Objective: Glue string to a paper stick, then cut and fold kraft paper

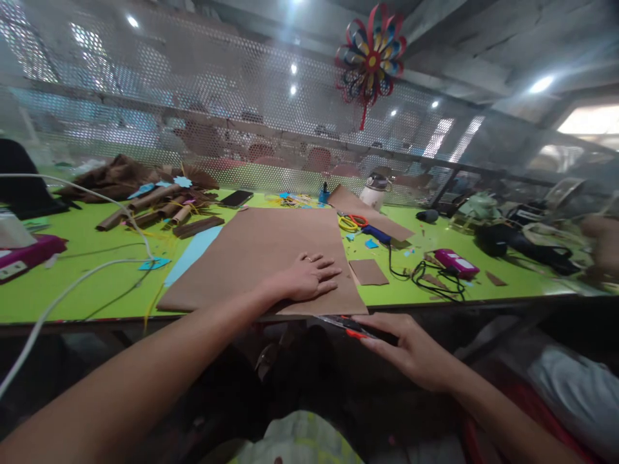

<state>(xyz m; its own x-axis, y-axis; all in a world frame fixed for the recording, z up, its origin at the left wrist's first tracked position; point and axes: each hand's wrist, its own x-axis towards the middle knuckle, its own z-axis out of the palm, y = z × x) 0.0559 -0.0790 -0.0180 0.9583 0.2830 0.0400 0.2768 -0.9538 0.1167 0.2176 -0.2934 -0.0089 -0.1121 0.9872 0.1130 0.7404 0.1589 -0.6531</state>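
Observation:
A large sheet of brown paper [261, 251] lies on the green tabletop, its front edge at the table's edge. My left hand [312, 277] rests flat on the sheet near its right side, fingers spread. In front of the table edge, my right hand [406, 351] is closed round the red and black handles of a pair of scissors [355, 330]. The blades point left, at the front edge of the paper; whether they are cutting into it I cannot tell. Beneath the brown sheet, a light blue sheet [193, 254] shows on the left. A small brown paper square [368, 272] lies to the right.
Brown paper rolls [155, 200] and scraps crowd the left back, beside a phone [236, 198]. Yellow-handled scissors [349, 223], a blue-handled tool [376, 233] with a black cord and a magenta power strip [456, 263] lie right. A white cable [72, 287] crosses the left side.

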